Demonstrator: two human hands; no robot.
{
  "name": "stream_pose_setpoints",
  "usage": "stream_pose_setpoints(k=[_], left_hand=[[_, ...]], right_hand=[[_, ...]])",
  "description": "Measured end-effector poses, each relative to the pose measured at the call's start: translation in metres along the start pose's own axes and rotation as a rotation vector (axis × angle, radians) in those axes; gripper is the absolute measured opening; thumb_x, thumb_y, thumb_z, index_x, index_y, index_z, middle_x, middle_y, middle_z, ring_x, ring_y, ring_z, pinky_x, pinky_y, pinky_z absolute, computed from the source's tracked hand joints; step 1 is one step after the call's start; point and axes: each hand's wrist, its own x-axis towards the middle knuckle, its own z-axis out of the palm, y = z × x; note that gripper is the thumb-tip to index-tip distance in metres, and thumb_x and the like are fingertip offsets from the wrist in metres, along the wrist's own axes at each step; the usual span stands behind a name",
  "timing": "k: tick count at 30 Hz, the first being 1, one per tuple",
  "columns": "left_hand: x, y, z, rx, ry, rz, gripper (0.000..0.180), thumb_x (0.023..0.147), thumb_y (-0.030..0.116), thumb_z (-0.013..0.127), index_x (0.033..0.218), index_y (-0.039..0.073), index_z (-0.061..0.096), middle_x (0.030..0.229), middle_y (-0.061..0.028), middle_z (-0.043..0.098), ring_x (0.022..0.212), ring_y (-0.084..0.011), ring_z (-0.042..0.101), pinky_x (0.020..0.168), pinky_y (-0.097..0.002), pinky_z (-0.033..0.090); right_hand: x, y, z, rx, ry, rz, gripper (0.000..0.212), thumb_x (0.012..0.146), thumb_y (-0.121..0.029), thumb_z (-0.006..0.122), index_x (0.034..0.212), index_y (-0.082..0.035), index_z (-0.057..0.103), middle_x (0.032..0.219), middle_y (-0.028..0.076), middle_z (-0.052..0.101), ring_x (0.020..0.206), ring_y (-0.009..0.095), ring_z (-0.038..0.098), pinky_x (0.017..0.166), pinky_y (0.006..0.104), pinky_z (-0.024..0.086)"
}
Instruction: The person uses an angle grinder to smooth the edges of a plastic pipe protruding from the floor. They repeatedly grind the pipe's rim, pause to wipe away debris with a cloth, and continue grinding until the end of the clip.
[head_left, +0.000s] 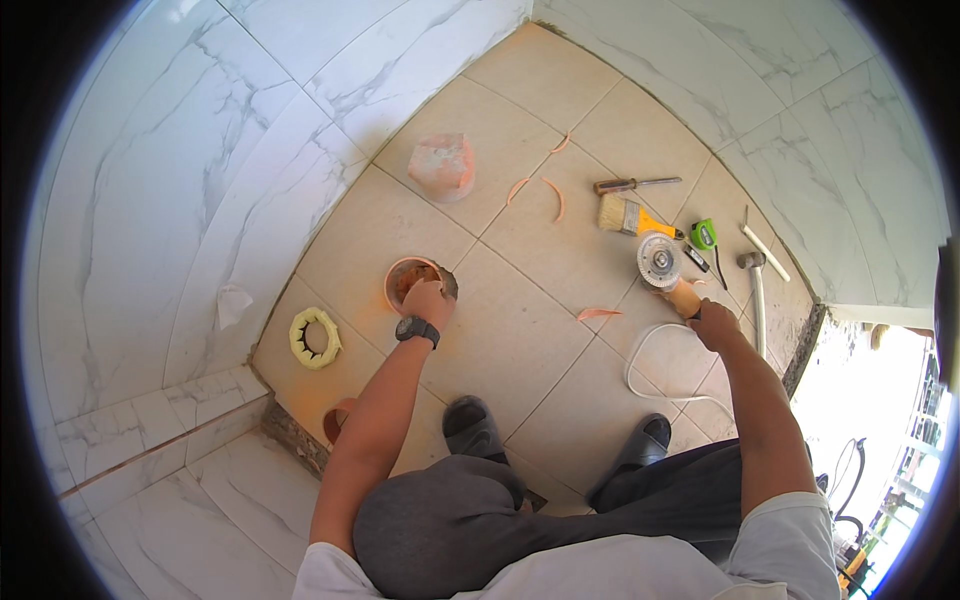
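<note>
My left hand [429,304], with a dark watch on its wrist, reaches down to the round orange pipe opening [392,290] in the tiled floor. Its fingers dip at the rim, and their tips are hidden. On the right, my right hand [715,327] is closed around the orange body of an angle grinder [683,297]. The grinder's toothed disc [660,261] faces up, close to the floor. Left of the pipe lies a pale yellow ring [299,337] with a notched inner edge. An orange pipe piece [333,424] shows partly behind my left forearm.
A screwdriver [637,185], paintbrush [628,216], green tape measure [703,234] and hammer [757,290] lie at the right. Thin orange scraps [555,200] and a dusty, pinkish block-like thing [441,166] lie farther off. A white cord [632,368] loops near my right foot. Marbled walls enclose the corner.
</note>
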Motion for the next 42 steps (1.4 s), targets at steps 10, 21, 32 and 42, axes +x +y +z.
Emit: stream_pose_setpoints(k=[10, 21, 32, 42], left_hand=[[-0.002, -0.004, -0.009, 0.025, -0.041, 0.163, 0.031, 0.09, 0.011, 0.063, 0.121, 0.005, 0.066, 0.119, -0.022, 0.068, 0.108, -0.0391, 0.068, 0.092, -0.049, 0.056], [-0.01, -0.015, 0.0, 0.049, 0.027, 0.327, 0.011, 0.096, 0.011, 0.057, 0.1, 0.005, 0.065, 0.103, -0.0173, 0.066, 0.107, -0.0368, 0.065, 0.086, -0.0478, 0.056], [0.013, 0.047, -0.076, -1.235, 0.096, 0.234, 0.035, 0.093, 0.015, 0.076, 0.122, -0.002, 0.064, 0.127, -0.0159, 0.068, 0.116, -0.0221, 0.068, 0.087, -0.0341, 0.059], [0.005, 0.025, -0.093, -0.494, -0.004, 0.118, 0.049, 0.092, 0.032, 0.075, 0.126, -0.002, 0.068, 0.114, -0.019, 0.074, 0.109, -0.0286, 0.07, 0.093, -0.0387, 0.056]], right_hand=[[0.0, 0.0, -0.001, -0.011, -0.005, 0.002, 0.046, 0.093, -0.04, 0.074, 0.114, -0.002, 0.06, 0.11, 0.021, 0.073, 0.106, 0.037, 0.07, 0.095, 0.0479, 0.054], [0.0, 0.001, -0.001, -0.002, -0.016, -0.01, 0.048, 0.094, -0.041, 0.072, 0.114, 0.0, 0.058, 0.109, 0.023, 0.072, 0.106, 0.04, 0.069, 0.094, 0.0494, 0.054], [0.001, 0.0, -0.001, -0.021, -0.017, 0.009, 0.046, 0.093, -0.039, 0.073, 0.116, -0.001, 0.06, 0.112, 0.021, 0.072, 0.108, 0.038, 0.07, 0.095, 0.0478, 0.054], [-0.001, -0.004, -0.004, -0.071, -0.031, 0.009, 0.051, 0.093, -0.044, 0.071, 0.117, 0.0, 0.061, 0.112, 0.02, 0.073, 0.107, 0.036, 0.071, 0.092, 0.0464, 0.057]])
